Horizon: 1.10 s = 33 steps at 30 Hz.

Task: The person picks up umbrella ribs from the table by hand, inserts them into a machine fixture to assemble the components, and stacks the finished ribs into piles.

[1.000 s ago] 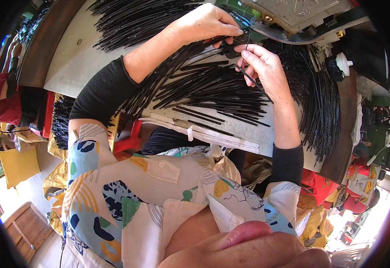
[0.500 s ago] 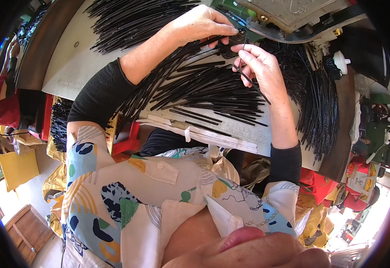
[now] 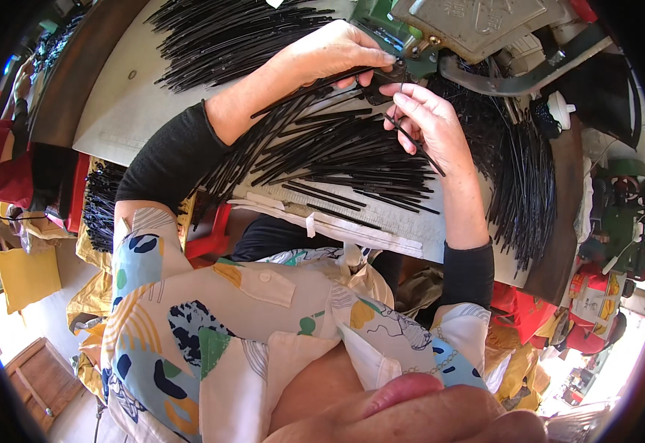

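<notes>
My left hand (image 3: 335,56) is closed, thumb and fingers pinching a thin black strip (image 3: 300,94) that trails back toward my forearm. Its fingertips are at a small dark metal fixture (image 3: 390,77) under the green machine (image 3: 376,21). Just to the right, my right hand (image 3: 435,124) is closed with a short black strip (image 3: 420,148) angled across its fingers. Its thumb and forefinger meet beside the fixture; whether they pinch something else there is too small to tell. Below both hands lies a fanned pile of loose black strips (image 3: 315,151) on the pale worktop.
A curved metal bar (image 3: 496,83) juts right from the machine, beneath a cast metal plate (image 3: 478,26). More black strips (image 3: 226,37) lie at the far left, and another bundle (image 3: 529,192) hangs over the right side. White tape (image 3: 330,227) runs along the worktop's near edge.
The curved metal bar of the machine has come lower and nearer my right hand. The whole view has shifted slightly. Both hands keep nearly the same pose and grip.
</notes>
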Motion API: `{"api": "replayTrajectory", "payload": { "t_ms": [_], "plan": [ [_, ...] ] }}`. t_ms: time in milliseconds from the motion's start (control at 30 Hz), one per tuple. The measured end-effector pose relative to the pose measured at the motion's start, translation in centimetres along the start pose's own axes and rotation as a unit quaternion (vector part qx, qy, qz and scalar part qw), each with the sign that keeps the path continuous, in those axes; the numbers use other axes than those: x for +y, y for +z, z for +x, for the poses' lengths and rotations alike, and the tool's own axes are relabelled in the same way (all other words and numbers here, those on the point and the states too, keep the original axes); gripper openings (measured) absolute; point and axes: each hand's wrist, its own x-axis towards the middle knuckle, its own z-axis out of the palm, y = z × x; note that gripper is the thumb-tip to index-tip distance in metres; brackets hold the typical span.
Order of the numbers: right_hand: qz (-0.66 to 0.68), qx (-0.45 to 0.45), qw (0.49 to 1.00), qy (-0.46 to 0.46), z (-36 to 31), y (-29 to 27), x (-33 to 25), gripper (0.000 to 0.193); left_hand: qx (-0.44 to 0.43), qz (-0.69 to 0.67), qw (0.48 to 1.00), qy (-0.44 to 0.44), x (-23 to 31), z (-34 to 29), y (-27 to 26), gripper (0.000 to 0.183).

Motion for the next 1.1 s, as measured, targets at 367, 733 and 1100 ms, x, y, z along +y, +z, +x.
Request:
{"api": "replayTrajectory", "payload": {
  "t_ms": [367, 733, 1100],
  "plan": [
    [-0.027, -0.108, 0.993, 0.038, -0.6, 0.7, -0.9, 0.026, -0.001, -0.013, 0.999, 0.044, -0.5, -0.1, 0.3, 0.031],
    [-0.079, 0.006, 0.995, 0.052, -1.1, 1.1, -0.5, 0.023, -0.129, 0.018, 0.989, 0.069, -1.0, -0.6, 0.9, 0.029],
    [0.025, 0.025, 0.999, 0.035, -0.5, -0.5, 0.3, 0.019, -0.148, -0.033, 0.988, -0.004, -0.9, -1.3, 0.6, 0.025]
  ]
}}
